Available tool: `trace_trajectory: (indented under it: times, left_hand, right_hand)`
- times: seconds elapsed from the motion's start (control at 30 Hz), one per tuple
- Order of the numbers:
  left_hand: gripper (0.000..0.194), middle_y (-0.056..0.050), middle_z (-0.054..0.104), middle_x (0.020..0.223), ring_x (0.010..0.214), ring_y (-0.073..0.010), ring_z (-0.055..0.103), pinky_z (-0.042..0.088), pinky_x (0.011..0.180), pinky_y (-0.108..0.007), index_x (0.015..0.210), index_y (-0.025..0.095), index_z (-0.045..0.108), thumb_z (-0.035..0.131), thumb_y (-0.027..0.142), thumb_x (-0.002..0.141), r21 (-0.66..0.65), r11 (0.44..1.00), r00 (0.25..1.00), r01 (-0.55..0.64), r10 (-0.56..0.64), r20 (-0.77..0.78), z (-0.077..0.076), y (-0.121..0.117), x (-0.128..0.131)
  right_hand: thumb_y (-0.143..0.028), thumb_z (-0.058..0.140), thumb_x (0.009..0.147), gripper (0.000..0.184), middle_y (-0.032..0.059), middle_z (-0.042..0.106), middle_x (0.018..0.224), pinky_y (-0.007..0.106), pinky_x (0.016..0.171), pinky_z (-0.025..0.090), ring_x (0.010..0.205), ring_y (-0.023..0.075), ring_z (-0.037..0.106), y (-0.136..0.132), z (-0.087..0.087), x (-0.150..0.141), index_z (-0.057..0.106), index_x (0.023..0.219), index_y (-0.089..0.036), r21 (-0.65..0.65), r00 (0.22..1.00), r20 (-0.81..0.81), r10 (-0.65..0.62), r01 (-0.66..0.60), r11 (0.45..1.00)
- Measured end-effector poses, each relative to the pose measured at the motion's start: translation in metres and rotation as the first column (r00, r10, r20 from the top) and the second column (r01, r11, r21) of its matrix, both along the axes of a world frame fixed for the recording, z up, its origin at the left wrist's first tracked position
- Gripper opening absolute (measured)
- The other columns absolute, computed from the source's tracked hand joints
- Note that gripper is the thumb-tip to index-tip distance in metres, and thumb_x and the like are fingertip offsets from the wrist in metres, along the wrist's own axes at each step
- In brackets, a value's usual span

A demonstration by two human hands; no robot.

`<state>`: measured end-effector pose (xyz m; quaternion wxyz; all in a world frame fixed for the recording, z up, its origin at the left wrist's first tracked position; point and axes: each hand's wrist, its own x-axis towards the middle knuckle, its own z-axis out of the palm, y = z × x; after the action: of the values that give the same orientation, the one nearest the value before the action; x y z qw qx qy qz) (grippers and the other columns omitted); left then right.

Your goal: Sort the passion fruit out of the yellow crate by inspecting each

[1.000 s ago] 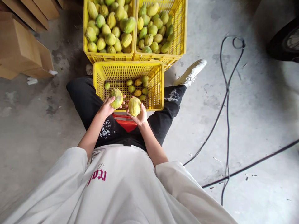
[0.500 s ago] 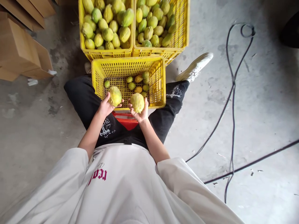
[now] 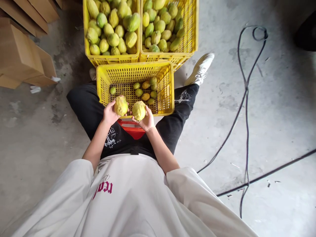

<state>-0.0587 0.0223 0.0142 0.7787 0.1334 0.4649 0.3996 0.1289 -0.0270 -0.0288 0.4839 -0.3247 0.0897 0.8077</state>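
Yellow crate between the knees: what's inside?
Small green and yellow fruits lie right of centre, a lone green fruit at left. The left hand, large fruit, right hand and bumpy fruit cover part of the yellow crate; anything beneath is hidden.

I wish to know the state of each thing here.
Left hand: holding one fruit.
Right hand: holding another fruit.
Near crate: open, few small fruits.
Far left crate: open, heaped with fruit.
Far right crate: open, partly filled.
Cable: looped on the floor.
White shoe: laced.

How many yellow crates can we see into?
3: the near crate, then the left crate and right crate, side by side beyond it. More may be hidden underneath.
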Motion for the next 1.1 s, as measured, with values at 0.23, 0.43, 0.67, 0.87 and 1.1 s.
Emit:
trace_trajectory:
  times: [0.23,0.43,0.67,0.87,1.1]
  left_hand:
    - [0.055,-0.013,0.082,0.111,0.115,-0.0328,0.08,0.068,0.086,-0.041,0.142,0.021,0.064,0.052,0.041,0.092,0.016,0.999,0.999,-0.035,0.035,-0.006,-0.007,0.0,-0.008]
    - [0.053,-0.011,0.082,0.11,0.113,-0.0315,0.081,0.069,0.088,-0.044,0.143,0.022,0.062,0.048,0.039,0.095,-0.019,0.997,0.997,-0.074,0.074,0.011,-0.012,0.001,-0.006]
    - [0.042,-0.006,0.08,0.088,0.083,-0.0263,0.084,0.065,0.059,-0.029,0.13,0.021,0.064,0.061,0.052,0.102,-0.054,0.998,0.999,0.035,-0.035,0.002,-0.025,0.002,-0.004]
    - [0.034,-0.006,0.08,0.09,0.079,-0.0234,0.083,0.055,0.048,-0.022,0.122,0.021,0.065,0.062,0.048,0.101,-0.033,0.999,1.0,0.013,-0.013,-0.007,-0.024,0.003,0.003]
    - [0.044,-0.011,0.083,0.099,0.094,-0.0301,0.084,0.067,0.063,-0.034,0.124,0.019,0.068,0.051,0.051,0.1,-0.058,0.998,0.999,-0.039,0.038,-0.014,-0.02,0.007,-0.001]
  right_hand:
    - [-0.045,0.041,0.098,0.039,0.011,0.081,0.103,0.057,0.094,0.068,0.111,0.0307,0.077,0.005,0.008,-0.005,0.067,0.115,-0.021,-0.007,0.997,-0.078,-0.02,0.019,1.0]
    - [-0.043,0.049,0.09,0.043,0.0136,0.081,0.113,0.062,0.102,0.064,0.116,0.0312,0.076,0.006,0.005,-0.003,0.065,0.122,-0.019,0.038,0.992,-0.123,-0.011,0.016,0.999]
    - [-0.055,0.054,0.102,0.039,0.0092,0.082,0.101,0.036,0.076,0.072,0.093,0.0229,0.08,0.006,-0.011,0.004,0.064,0.117,-0.02,-0.007,0.996,-0.086,-0.016,0.015,1.0]
    - [-0.048,0.048,0.103,0.036,0.0102,0.082,0.101,0.04,0.077,0.071,0.095,0.0246,0.079,0.01,-0.005,0.003,0.066,0.116,-0.02,-0.031,0.998,-0.056,-0.028,0.026,0.999]
    - [-0.044,0.048,0.092,0.041,0.014,0.08,0.116,0.061,0.098,0.066,0.122,0.0329,0.074,0.011,-0.001,0.004,0.066,0.12,-0.02,0.042,0.994,-0.096,-0.055,0.059,0.997]
